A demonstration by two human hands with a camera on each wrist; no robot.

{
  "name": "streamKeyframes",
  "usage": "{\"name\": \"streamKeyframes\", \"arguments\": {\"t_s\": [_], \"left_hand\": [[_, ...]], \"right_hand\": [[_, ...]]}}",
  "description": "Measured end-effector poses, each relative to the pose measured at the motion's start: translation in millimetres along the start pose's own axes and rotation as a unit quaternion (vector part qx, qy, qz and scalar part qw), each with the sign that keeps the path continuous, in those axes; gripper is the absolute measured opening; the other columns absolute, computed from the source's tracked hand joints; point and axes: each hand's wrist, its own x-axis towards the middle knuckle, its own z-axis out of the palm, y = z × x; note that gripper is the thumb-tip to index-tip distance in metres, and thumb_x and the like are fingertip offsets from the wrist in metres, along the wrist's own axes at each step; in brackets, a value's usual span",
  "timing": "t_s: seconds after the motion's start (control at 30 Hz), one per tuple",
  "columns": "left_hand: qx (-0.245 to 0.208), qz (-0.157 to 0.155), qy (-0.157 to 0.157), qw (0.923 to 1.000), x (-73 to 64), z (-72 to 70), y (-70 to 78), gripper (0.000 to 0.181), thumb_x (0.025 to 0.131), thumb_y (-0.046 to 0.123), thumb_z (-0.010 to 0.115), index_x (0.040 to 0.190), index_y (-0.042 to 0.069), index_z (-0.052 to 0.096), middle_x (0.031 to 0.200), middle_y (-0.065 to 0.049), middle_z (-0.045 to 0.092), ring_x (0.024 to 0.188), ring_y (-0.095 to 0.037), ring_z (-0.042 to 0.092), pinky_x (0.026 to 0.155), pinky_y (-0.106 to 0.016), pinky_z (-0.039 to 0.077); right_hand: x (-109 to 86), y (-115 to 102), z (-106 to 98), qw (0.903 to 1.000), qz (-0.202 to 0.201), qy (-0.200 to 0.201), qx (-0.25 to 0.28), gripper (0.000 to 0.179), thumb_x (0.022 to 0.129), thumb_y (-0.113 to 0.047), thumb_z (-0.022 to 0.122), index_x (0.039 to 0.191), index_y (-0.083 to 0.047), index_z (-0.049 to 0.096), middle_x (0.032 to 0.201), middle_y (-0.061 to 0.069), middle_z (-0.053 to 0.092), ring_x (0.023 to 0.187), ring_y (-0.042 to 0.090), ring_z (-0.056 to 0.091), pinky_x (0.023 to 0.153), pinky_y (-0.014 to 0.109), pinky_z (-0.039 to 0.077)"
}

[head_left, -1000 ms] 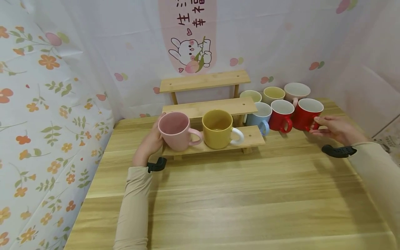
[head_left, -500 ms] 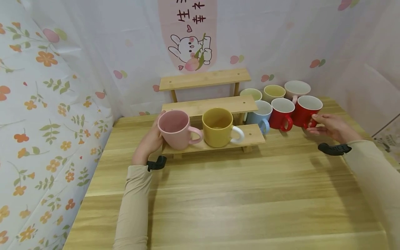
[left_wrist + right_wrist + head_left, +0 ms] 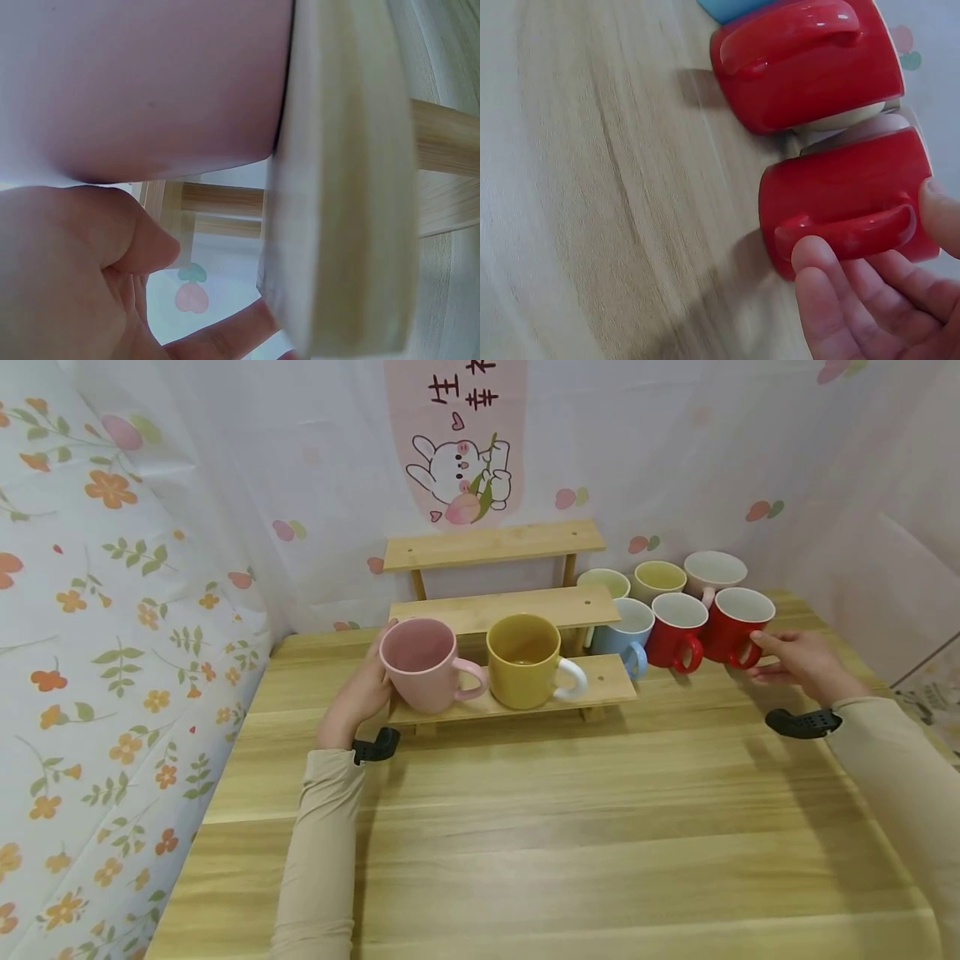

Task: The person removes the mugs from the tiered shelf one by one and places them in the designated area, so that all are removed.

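Observation:
In the head view a pink mug (image 3: 426, 681) stands at the left end of the rack's lowest shelf (image 3: 611, 678). My left hand (image 3: 363, 693) lies along its left side; in the left wrist view the thumb is close by the pink wall and a straight finger reaches the shelf's end. At the right of the table, my right hand (image 3: 806, 664) holds the outermost red mug (image 3: 726, 628) by its handle. In the right wrist view the thumb is up near the rim, and the fingertips meet the handle (image 3: 855, 234). That mug stands upright on the table.
A yellow mug (image 3: 522, 672) with a white handle stands beside the pink one. Another red mug (image 3: 670, 639) and a light blue mug (image 3: 621, 635) neighbour the held mug. Behind them are pale green, yellow and pale pink (image 3: 712, 577) mugs. The rack's upper shelves (image 3: 495, 543) back onto a curtain.
The head view has shifted slightly. The right red mug's handle shows more now, with my right fingers a little further off its front. The left hand stays beside the pink mug.

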Motion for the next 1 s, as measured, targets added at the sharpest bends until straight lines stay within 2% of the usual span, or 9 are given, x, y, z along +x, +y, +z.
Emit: {"name": "streamKeyframes", "arguments": {"t_s": [0.07, 0.2, 0.23, 0.37, 0.47, 0.6, 0.7, 0.8, 1.0], "left_hand": [[0.002, 0.0, 0.002, 1.0, 0.9, -1.0, 0.2, 0.053, 0.104, 0.011, 0.031, 0.153, 0.002, 0.011, 0.16, -0.018, 0.005, 0.146, -0.037, 0.009, 0.117, -0.053, 0.016], [0.012, -0.006, -0.003, 0.9999, 1.4, -2.2, 0.1, 0.054, 0.105, 0.014, 0.03, 0.153, 0.004, 0.01, 0.16, -0.016, 0.005, 0.146, -0.036, 0.011, 0.117, -0.053, 0.017], [0.015, -0.009, -0.005, 0.9998, 1.2, -2.2, 0.2, 0.054, 0.105, 0.015, 0.029, 0.153, 0.004, 0.01, 0.16, -0.015, 0.004, 0.146, -0.036, 0.011, 0.117, -0.053, 0.017], [0.015, -0.015, -0.011, 0.9997, 0.4, -1.8, 0.4, 0.052, 0.105, 0.017, 0.028, 0.153, 0.005, 0.013, 0.161, -0.013, 0.003, 0.147, -0.034, 0.01, 0.117, -0.052, 0.017], [0.01, -0.014, -0.01, 0.9998, 0.0, -1.5, 0.5, 0.052, 0.105, 0.017, 0.028, 0.153, 0.005, 0.014, 0.161, -0.014, 0.003, 0.147, -0.034, 0.009, 0.117, -0.052, 0.017], [0.01, -0.011, -0.007, 0.9999, -0.6, -1.4, 0.6, 0.052, 0.105, 0.016, 0.029, 0.153, 0.004, 0.014, 0.16, -0.015, 0.003, 0.147, -0.035, 0.009, 0.118, -0.052, 0.016], [0.01, -0.008, -0.007, 0.9999, -0.7, -1.3, 0.7, 0.051, 0.105, 0.014, 0.03, 0.153, 0.002, 0.016, 0.16, -0.016, 0.004, 0.146, -0.036, 0.009, 0.117, -0.053, 0.016], [0.007, -0.008, -0.006, 0.9999, -0.8, -1.0, 1.1, 0.051, 0.104, 0.013, 0.031, 0.152, 0.002, 0.016, 0.16, -0.017, 0.004, 0.146, -0.036, 0.008, 0.117, -0.053, 0.015], [0.004, -0.01, -0.007, 0.9999, -0.6, -1.0, 1.8, 0.051, 0.104, 0.012, 0.031, 0.152, 0.003, 0.018, 0.161, -0.015, 0.003, 0.147, -0.035, 0.007, 0.118, -0.053, 0.015]], "right_hand": [[-1.3, -1, 1, 0.9996, -0.009, 0.017, -0.02, 0.02, 0.097, -0.036, 0.05, 0.1, -0.02, 0.062, 0.074, -0.018, 0.058, 0.062, 0.007, 0.069, 0.064, 0.025, 0.058], [-5.3, -3, -1, 0.9964, -0.015, 0.055, -0.063, 0.061, 0.098, -0.039, 0.046, 0.132, 0.011, 0.04, 0.076, -0.019, 0.053, 0.061, 0.002, 0.067, 0.063, 0.024, 0.058], [-6.4, -4, -1, 0.9952, -0.012, 0.064, -0.073, 0.067, 0.098, -0.04, 0.045, 0.132, 0.017, 0.033, 0.076, -0.018, 0.051, 0.06, 0.001, 0.066, 0.063, 0.023, 0.058], [-12.9, -9, 1, 0.9937, 0.003, 0.092, -0.063, 0.059, 0.097, -0.039, 0.049, 0.123, 0.013, 0.041, 0.074, -0.011, 0.051, 0.058, 0.001, 0.065, 0.062, 0.023, 0.058], [-18.6, -17, 7, 0.9952, 0.01, 0.085, -0.048, 0.034, 0.095, -0.041, 0.053, 0.103, -0.008, 0.059, 0.071, -0.009, 0.053, 0.059, 0.004, 0.066, 0.062, 0.025, 0.058], [-26.1, -29, 17, 0.9971, 0.011, 0.051, -0.056, 0.025, 0.094, -0.044, 0.055, 0.082, -0.022, 0.062, 0.072, -0.009, 0.058, 0.063, 0.007, 0.067, 0.065, 0.025, 0.058], [-31.6, -39, 27, 0.9958, 0.008, 0.023, -0.088, 0.045, 0.094, -0.047, 0.052, 0.101, -0.003, 0.06, 0.077, -0.009, 0.059, 0.067, 0.006, 0.067, 0.068, 0.025, 0.058], [-36.7, -48, 38, 0.9937, 0.0, 0.006, -0.112, 0.064, 0.095, -0.049, 0.05, 0.118, 0.011, 0.046, 0.079, -0.008, 0.059, 0.069, 0.005, 0.067, 0.07, 0.025, 0.058], [-45.6, -64, 60, 0.9922, -0.028, -0.001, -0.122, 0.063, 0.095, -0.046, 0.051, 0.116, 0.012, 0.047, 0.079, -0.006, 0.06, 0.068, 0.007, 0.068, 0.068, 0.025, 0.058]]}}
